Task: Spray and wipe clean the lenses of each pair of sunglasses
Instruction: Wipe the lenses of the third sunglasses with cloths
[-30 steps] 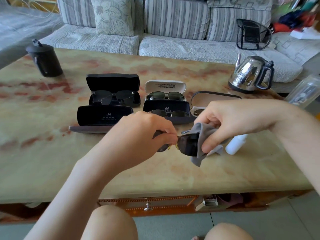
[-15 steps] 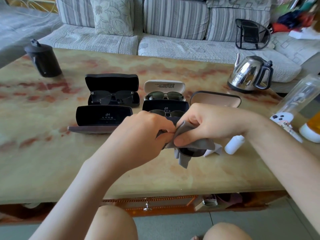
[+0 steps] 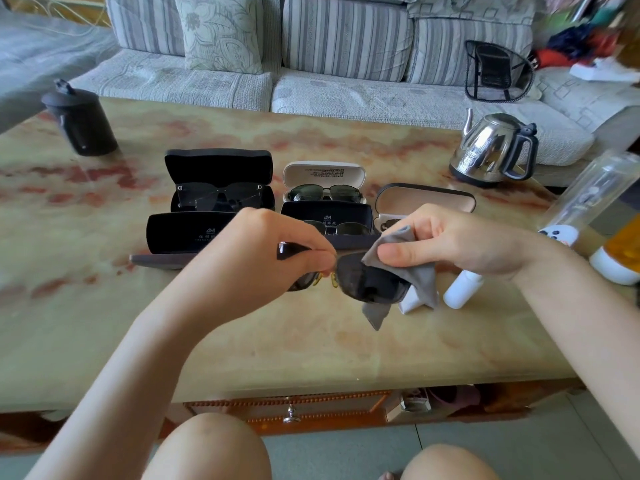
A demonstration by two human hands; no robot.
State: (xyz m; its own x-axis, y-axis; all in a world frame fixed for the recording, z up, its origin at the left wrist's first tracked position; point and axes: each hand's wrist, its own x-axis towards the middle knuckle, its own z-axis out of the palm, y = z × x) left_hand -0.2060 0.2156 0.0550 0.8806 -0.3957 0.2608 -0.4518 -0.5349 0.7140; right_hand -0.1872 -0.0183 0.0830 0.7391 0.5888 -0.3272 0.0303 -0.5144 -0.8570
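The right hand (image 3: pixel 446 244) has its thumb and fingers (image 3: pixel 398 252) pinched together on a soft grey microfibre cloth (image 3: pixel 420 285), and that pinch now sits at the upper outer corner of one lens. Half a second ago the same cloth was spread right across that lens, with these fingers pushed in close against the other hand, so the stroke has swept outward again and left most of the dark glass bare. Opposite, the left hand (image 3: pixel 273 247) stays clamped, thumb against forefinger, on the top rim near the bridge of the dark-framed plastic sunglasses (image 3: pixel 367 280) (yellowish nose pads peep out just under its fingertips), holding the pair in the air above the table rather than on it. I'd judge this to be back-and-forth rubbing on one lens, with the lens nearer the left palm, mostly hidden, perhaps yet to be done. Just below the right knuckles a small white plastic spray bottle (image 3: pixel 462 289) lies on the mottled green-and-red marble table (image 3: pixel 311 351), within easy reach. Beyond both sets of fingers stand open hard-shell glasses cases (image 3: pixel 218 168), black and white, at least three with other pairs in them, so a good deal of the job seems to remain.
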